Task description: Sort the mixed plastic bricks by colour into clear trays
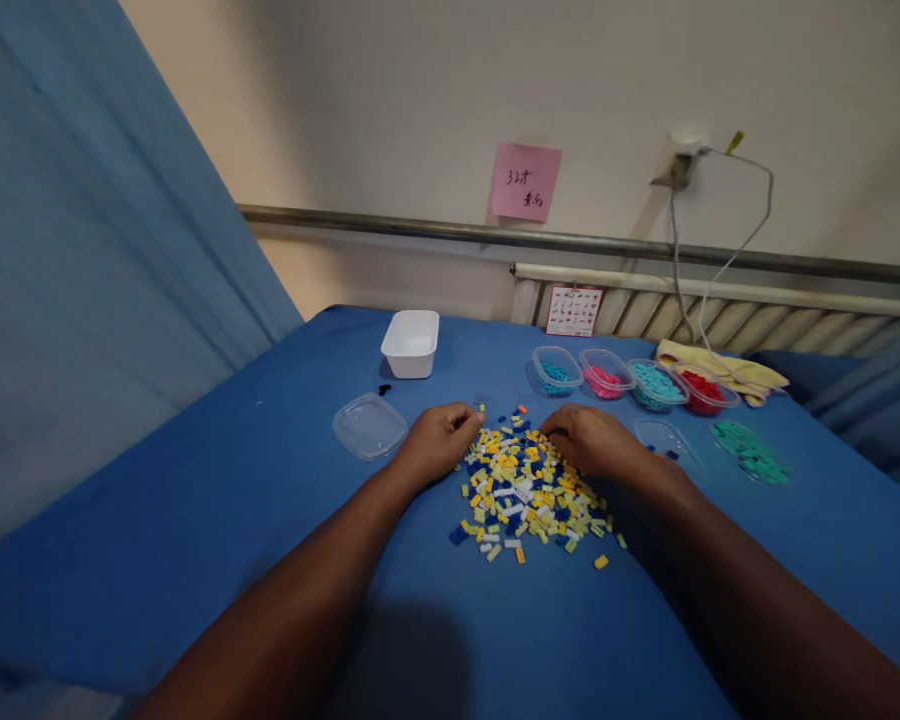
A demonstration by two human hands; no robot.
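A loose pile of small toy bricks, yellow, pale yellow, white and dark blue, is spread on the blue cover. At its far left edge, my left hand is closed in a pinch, with a small pale yellow brick at its fingertips. My right hand reaches into the far right side of the pile. Its fingers are curled down and pressed together, and they hide whatever is between them. A stray yellow brick lies apart at the near right.
Beyond my left hand stand a white tub and a clear lid. Clear boxes of blue, pink, turquoise and red pieces line the back right. Green pieces and a yellow cloth lie farther right.
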